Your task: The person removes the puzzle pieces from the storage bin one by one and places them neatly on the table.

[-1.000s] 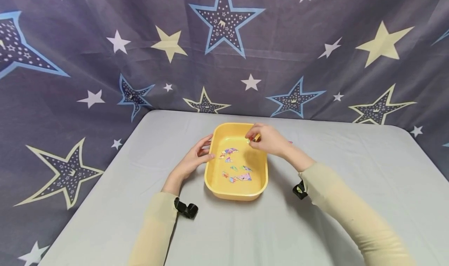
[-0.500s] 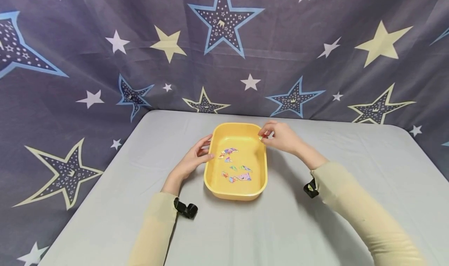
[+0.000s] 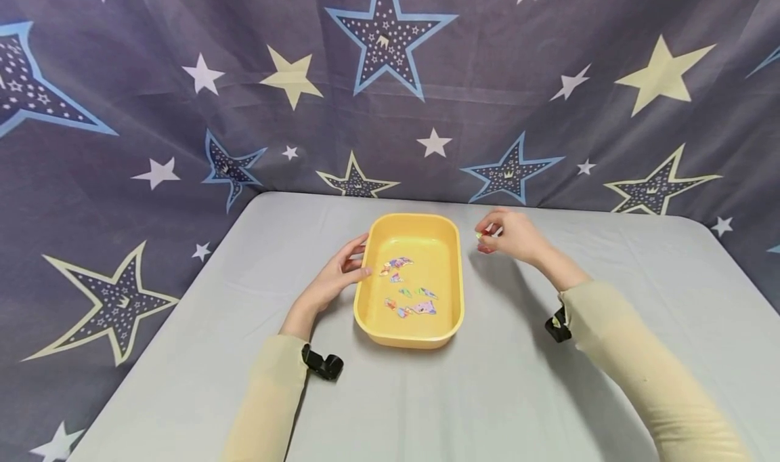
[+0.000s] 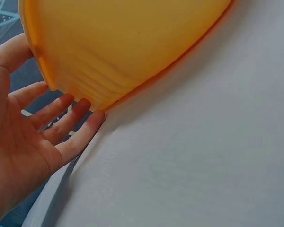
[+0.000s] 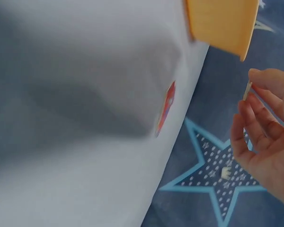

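A yellow plastic tub (image 3: 417,343) holds several small, irregular, colourfully printed flat pieces, like puzzle pieces (image 3: 424,307). My left hand (image 3: 334,277) grips its left side, thumb over the rim and fingers against the outer wall; in the left wrist view the fingertips touch that wall (image 4: 109,52). To the right of the tub, above the table, my right hand (image 3: 513,235) pinches one thin puzzle piece (image 5: 247,91) between thumb and fingertips, edge-on in the right wrist view. Below it on the table lies another piece, red and multicoloured (image 5: 165,109).
A pale grey cloth covers the table (image 3: 390,408). Behind it and along the left hangs a dark curtain (image 3: 390,137) with stars, close to the table's far edge. A black wrist camera (image 3: 323,365) sits at the left cuff, another (image 3: 557,325) at the right.
My right hand has carried the pinched puzzle piece from over the tub, across its right rim, to above the table. My left hand has stayed at the tub's left side.
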Demonstrator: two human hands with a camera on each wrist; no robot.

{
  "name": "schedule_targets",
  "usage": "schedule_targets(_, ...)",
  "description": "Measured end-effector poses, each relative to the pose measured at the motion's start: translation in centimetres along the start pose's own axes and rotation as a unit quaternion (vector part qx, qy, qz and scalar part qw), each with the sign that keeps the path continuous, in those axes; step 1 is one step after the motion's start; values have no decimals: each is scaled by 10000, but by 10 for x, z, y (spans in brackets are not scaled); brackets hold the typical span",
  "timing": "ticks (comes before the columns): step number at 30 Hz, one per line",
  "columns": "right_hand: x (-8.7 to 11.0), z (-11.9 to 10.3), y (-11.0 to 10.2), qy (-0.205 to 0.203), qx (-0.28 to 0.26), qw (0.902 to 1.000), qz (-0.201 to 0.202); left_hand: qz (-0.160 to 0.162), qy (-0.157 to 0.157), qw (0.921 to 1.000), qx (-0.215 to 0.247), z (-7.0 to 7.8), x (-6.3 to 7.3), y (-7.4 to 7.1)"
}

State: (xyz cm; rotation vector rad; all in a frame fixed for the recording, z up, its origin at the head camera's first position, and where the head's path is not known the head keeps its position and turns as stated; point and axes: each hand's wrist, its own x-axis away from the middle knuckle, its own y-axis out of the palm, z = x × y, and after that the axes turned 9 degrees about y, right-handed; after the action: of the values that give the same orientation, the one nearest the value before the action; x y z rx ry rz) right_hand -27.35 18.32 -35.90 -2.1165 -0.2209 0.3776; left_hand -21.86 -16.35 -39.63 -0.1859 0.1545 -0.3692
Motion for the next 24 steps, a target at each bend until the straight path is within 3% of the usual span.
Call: schedule_targets(24, 6, 52, 8, 672, 107, 9977, -49, 11, 28, 9998, 179, -2, 0, 1)
